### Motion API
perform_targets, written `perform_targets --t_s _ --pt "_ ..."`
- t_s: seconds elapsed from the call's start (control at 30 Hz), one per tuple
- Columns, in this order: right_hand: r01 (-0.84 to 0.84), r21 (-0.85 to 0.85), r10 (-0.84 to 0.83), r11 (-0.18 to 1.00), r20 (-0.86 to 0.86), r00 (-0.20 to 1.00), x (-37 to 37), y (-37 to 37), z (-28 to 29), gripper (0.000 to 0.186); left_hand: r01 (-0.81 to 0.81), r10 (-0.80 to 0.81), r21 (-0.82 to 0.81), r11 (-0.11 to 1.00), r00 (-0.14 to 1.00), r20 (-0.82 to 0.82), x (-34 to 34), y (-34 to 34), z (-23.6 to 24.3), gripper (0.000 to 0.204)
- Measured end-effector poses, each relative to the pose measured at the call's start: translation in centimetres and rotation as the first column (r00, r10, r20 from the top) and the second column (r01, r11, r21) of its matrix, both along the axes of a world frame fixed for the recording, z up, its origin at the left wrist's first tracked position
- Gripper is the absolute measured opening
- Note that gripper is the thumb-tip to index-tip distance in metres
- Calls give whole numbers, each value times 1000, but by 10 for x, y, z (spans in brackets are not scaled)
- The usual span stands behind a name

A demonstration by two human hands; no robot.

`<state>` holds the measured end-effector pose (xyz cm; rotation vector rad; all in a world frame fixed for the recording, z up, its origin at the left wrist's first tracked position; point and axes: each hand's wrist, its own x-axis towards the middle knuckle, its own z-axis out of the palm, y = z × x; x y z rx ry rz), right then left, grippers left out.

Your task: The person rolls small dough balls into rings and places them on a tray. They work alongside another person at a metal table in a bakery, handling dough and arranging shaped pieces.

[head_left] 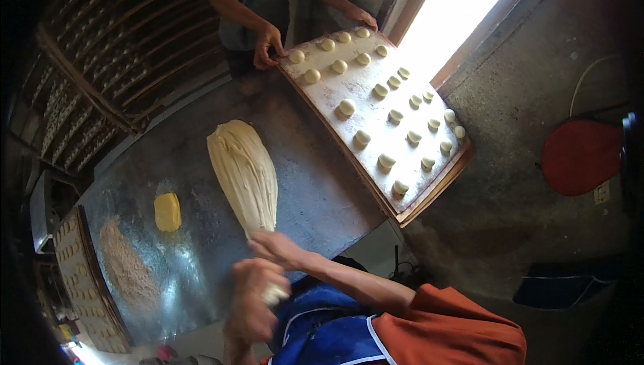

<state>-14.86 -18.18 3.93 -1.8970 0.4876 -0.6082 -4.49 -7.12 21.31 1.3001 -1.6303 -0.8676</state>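
Note:
My left hand [256, 291] is blurred in front of my apron, closed around a small pale piece of dough [274, 294]. My right hand [276, 248] touches the narrow near end of a long, ridged dough mass [241, 170] on the grey metal table [154, 164]; motion blurs its fingers, so their grip is unclear. Left of the long dough lie a yellow block [168, 212] and a heap of brownish powder [124, 258].
A person [251, 0] grips a floured board [362, 97] with several dough balls, stacked on other boards at the table's right. Another laden board [94, 308] is at left, beside wooden racks [100, 83]. A bright doorway [463, 3] and red round object [577, 157] are at right.

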Motion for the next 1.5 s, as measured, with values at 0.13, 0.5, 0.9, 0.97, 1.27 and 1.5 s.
perform_targets --t_s 0.13,0.5,0.9,0.97,1.27,1.5 --pt "98 -521 -300 848 -318 899 -120 3 7 21 -421 358 23 907 799 483 32 82 -167 17" --pt "0 -430 -167 903 -350 922 -110 19 -37 16 -623 658 -227 749 656 369 13 50 -229 34" --pt "-50 -585 -187 810 -338 922 -136 -61 -26 40 -622 572 -96 777 634 520 64 62 -221 24" --pt "6 -549 -244 836 -361 900 -122 -86 -7 40 -822 726 32 569 520 450 63 8 -183 24" --pt "-82 -506 -178 859 -446 877 -131 -84 -23 33 -757 720 -70 649 582 378 61 31 -202 22" --pt "-95 -242 -37 965 -490 871 -151 -61 -41 21 -677 671 -184 712 581 461 57 44 -205 21"
